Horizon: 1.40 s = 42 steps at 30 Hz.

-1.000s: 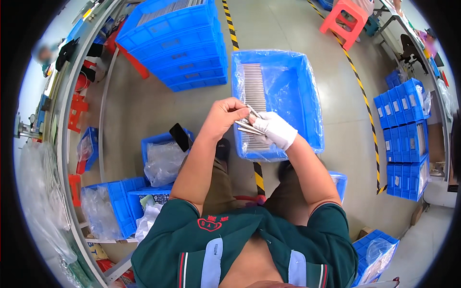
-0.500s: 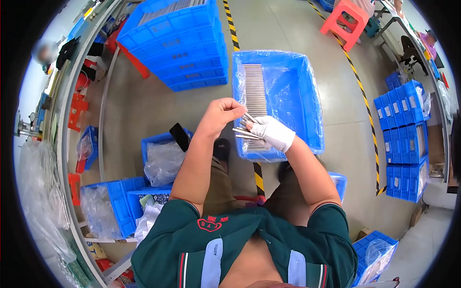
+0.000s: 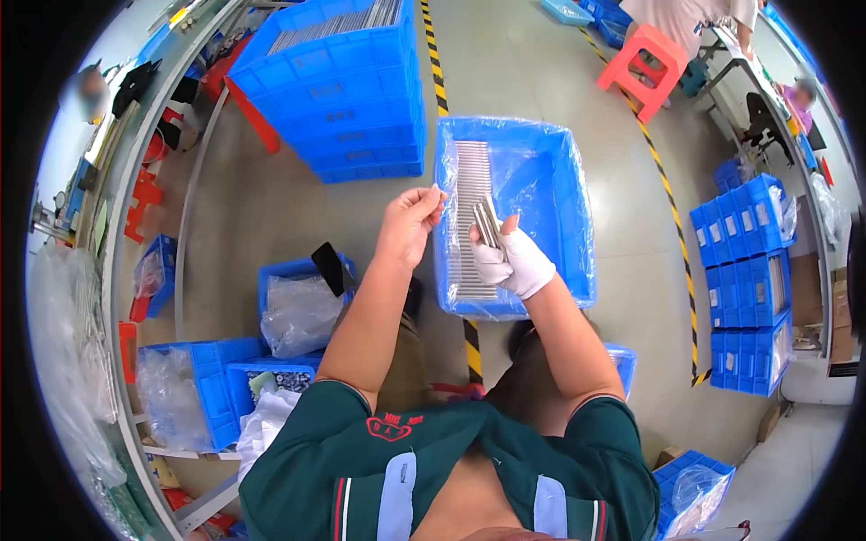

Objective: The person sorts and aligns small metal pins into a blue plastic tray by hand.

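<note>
My right hand (image 3: pixel 519 263), in a white glove that leaves fingertips bare, is closed round a small bundle of metal rods (image 3: pixel 487 222), which tilt up over the bin. My left hand (image 3: pixel 410 224) is bare, its thumb and fingers pinched together at the left rim of the blue bin (image 3: pixel 586 216). Whether anything is between those fingers, I cannot make out. Clear plastic film (image 3: pixel 541 144) lines the bin. Along its left side lies a long row of similar metal rods (image 3: pixel 471 171), partly hidden behind my right hand.
A stack of blue crates (image 3: pixel 338 113) with rods on top stands at the far left. Nearer left are blue bins with plastic bags (image 3: pixel 302 311) and a black phone-like slab (image 3: pixel 329 268). More crates (image 3: pixel 744 270) stand right; a red stool (image 3: pixel 645 70) stands far right near a person.
My hands have drawn apart: the left moved to the bin's left rim. My right hand has turned the bundle of rods more upright. The view has shifted slightly.
</note>
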Motion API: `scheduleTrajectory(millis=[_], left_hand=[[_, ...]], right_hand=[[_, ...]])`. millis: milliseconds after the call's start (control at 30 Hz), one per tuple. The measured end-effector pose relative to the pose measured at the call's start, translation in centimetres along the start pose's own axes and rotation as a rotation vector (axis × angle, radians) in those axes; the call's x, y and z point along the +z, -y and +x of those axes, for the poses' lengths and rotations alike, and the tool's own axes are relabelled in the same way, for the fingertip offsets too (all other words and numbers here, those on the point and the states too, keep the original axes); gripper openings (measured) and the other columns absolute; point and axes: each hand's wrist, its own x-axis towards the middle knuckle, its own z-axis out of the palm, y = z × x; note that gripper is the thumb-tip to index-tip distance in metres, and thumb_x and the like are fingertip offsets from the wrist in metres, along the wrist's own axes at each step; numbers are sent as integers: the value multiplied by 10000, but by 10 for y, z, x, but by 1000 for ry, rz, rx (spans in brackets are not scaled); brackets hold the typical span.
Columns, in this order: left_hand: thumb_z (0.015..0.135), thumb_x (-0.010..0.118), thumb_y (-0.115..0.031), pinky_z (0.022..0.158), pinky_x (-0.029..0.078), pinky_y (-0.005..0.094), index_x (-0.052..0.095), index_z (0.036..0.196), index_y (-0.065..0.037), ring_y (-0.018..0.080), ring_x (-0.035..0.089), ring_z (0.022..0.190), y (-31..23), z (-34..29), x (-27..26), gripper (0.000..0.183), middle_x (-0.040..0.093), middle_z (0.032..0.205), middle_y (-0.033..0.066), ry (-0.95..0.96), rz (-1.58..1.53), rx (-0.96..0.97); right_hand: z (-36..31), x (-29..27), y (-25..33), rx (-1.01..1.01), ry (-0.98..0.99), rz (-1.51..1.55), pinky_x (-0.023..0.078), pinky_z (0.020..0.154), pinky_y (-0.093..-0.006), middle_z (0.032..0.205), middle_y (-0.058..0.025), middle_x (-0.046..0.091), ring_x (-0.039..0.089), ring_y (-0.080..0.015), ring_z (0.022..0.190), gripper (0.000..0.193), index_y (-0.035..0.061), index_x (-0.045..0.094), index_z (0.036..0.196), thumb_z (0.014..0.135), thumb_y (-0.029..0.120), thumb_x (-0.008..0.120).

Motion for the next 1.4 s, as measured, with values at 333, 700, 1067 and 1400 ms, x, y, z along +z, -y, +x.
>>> scheduleTrajectory(millis=[333,700,1067,1400], left_hand=[[914,434,-215,802,432,352,527,989,-22,209,532,861,64,4,30,227,556,929,93,-91,-585,-302],[892,441,-194,774,474,323,540,1029,-18,177,586,901,64,-7,69,244,592,995,86,-146,-583,-424],[900,440,-240,564,429,309,520,852,-35,145,520,585,64,3,40,225,558,699,57,-239,103,-61],[862,499,-226,639,424,375,525,829,-1,305,553,691,-5,-6,22,230,566,746,185,283,929,121]], right_hand=[[19,16,-2,-556,-341,-559,369,507,-236,645,-10,506,456,-88,543,179,67,488,822,886,233,510],[37,26,7,-793,-461,-261,300,416,-217,539,12,406,357,-67,448,193,42,477,797,876,209,534],[32,19,1,-796,-779,-740,413,564,-237,696,-39,553,503,-89,612,359,36,586,797,909,343,438],[-3,9,1,181,-51,-341,486,494,-265,783,-118,614,618,-187,628,326,-15,549,960,781,248,620]])
